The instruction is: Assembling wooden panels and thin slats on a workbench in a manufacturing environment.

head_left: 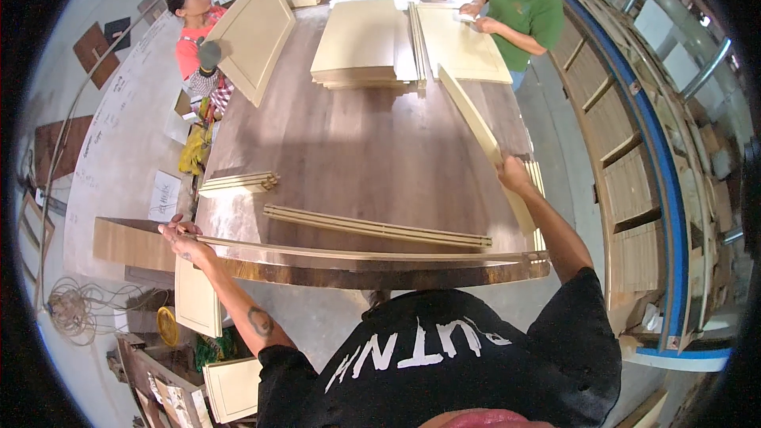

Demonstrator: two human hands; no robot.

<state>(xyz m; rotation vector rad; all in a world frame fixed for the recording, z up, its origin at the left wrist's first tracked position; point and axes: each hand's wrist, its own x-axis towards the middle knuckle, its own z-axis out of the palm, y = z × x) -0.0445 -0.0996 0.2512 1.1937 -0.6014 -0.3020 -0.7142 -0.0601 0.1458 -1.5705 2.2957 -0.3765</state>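
My right hand (pixel 515 173) is closed around a long, flat cream board (pixel 473 120). This board slants along the right side of the table, from the far stack down to the front right corner. At the front left corner, my left hand (pixel 189 241) is closed on the left end of a long thin strip (pixel 365 254) that runs along the table's front edge. Just behind that strip lies a bundle of grooved cream strips (pixel 376 226). A shorter bundle of strips (pixel 239 183) rests near the left edge.
A stack of cream panels (pixel 361 41) stands on the far half of the brown table (pixel 357 143). At the far left a person (pixel 202 47) holds a framed panel (pixel 252 40); another person (pixel 523 8) works at the far right. A blue-edged rack (pixel 670 190) stands to the right.
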